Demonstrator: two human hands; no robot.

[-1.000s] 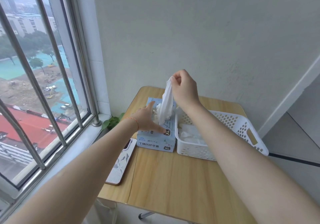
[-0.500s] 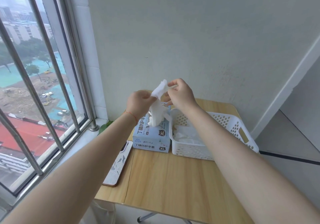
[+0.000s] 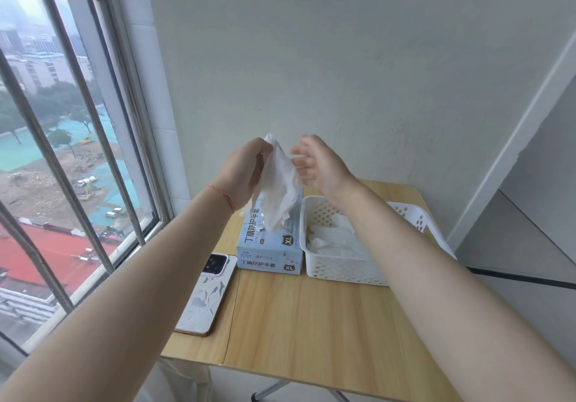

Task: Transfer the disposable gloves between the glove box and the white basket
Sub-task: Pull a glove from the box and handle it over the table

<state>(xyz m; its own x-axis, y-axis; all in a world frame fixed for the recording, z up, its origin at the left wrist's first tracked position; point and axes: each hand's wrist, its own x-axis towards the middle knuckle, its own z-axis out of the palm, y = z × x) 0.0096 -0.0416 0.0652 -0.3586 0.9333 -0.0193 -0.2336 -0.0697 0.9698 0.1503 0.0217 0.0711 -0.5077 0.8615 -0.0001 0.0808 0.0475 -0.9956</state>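
A white disposable glove (image 3: 279,188) is held in the air above the glove box (image 3: 270,247), pinched at its upper end by the curled fingers of the left hand (image 3: 241,172), so that the rest of it hangs down limp toward the box top. The right hand (image 3: 318,165) is raised just beside the glove, its fingers spread and relaxed, nothing being held in it; whether the fingertips touch the glove cannot be told. The light blue glove box, marked XL, is set toward the far edge of the wooden table (image 3: 311,317), near the wall. The white basket (image 3: 339,269), perforated at its sides, is placed right against the box on its right, and more white gloves (image 3: 335,239) are piled inside it. A phone (image 3: 207,295) in a pale patterned case is laid face down near the left edge of the table, in front of the box. A red string bracelet (image 3: 223,196) is worn on the left wrist.
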